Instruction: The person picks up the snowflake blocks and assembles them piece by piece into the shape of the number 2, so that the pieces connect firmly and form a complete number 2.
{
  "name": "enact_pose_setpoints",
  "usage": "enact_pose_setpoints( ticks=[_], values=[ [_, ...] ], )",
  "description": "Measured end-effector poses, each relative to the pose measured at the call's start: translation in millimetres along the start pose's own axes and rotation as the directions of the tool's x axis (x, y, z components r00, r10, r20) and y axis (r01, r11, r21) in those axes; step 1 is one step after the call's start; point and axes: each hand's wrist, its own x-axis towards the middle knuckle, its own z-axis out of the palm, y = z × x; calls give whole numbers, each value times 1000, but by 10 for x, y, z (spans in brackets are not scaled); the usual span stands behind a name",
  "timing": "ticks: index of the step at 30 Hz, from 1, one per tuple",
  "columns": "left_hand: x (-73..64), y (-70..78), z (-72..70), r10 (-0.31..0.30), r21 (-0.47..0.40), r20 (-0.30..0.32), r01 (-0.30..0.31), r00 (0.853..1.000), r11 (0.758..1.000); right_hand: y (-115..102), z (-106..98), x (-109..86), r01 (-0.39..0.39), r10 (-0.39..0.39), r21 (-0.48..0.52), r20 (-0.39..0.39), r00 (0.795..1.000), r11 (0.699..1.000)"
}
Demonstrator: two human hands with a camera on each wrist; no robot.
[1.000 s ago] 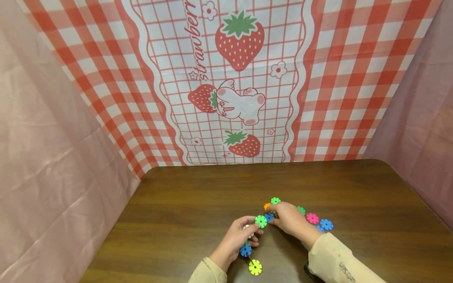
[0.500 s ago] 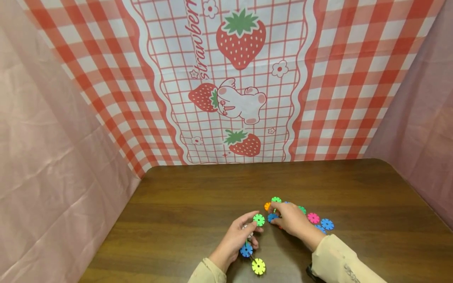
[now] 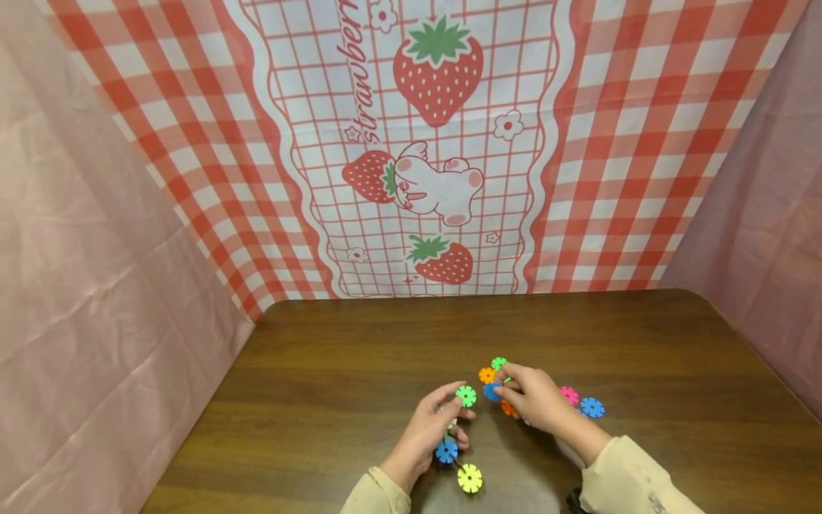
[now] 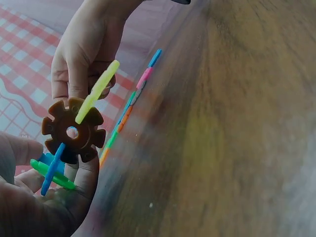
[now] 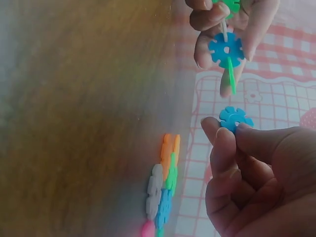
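My left hand (image 3: 427, 432) grips a chain of slotted plastic discs. A light green disc (image 3: 465, 396) sticks out past the fingertips. Below the palm hang a blue disc (image 3: 446, 450) and a yellow disc (image 3: 470, 478), joined by a brown disc (image 4: 89, 132) seen face-on in the left wrist view. The fingers hide part of the chain's middle. To the right, my right hand (image 3: 542, 401) pinches a single blue disc (image 5: 233, 117) between thumb and fingertips. In the right wrist view this disc is held just below the chain's light green end, with a gap between them.
Loose discs lie on the brown wooden table (image 3: 334, 400) around and behind the right hand: an orange disc (image 3: 487, 375), a green disc (image 3: 499, 364), a pink disc (image 3: 569, 395) and a blue one (image 3: 592, 407). A grey disc (image 5: 154, 190) shows among them. Checked cloth (image 3: 616, 178) hangs behind.
The right hand has shifted slightly right, away from the chain, and now pinches the blue disc; a red-orange disc shows below it. The left hand and chain barely moved.
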Motion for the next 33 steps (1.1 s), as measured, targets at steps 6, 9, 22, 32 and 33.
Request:
enact_pose_setpoints(
  ticks=[6, 9, 22, 32, 33],
  values=[
    [10, 14, 38, -4, -13, 17, 4, 1000, 1000, -8, 1, -61, 34, -35, 12, 9, 999, 999],
    [5, 26, 60, -4, -14, 26, 4, 1000, 1000, -9, 2, -81, 53, -53, 13, 3, 999, 999],
    [3, 54, 142, 4, 50, 84, -8, 996, 999, -57, 56, -118, 150, -152, -63, -42, 987, 987],
    [28, 43, 159, 29, 50, 86, -33, 996, 998, -97, 99, -134, 150, -151, -41, -40, 988, 988],
    [21, 40, 151, 21, 51, 88, -25, 996, 998, -92, 104, -135, 153, -154, -38, -33, 987, 987]
  ],
)
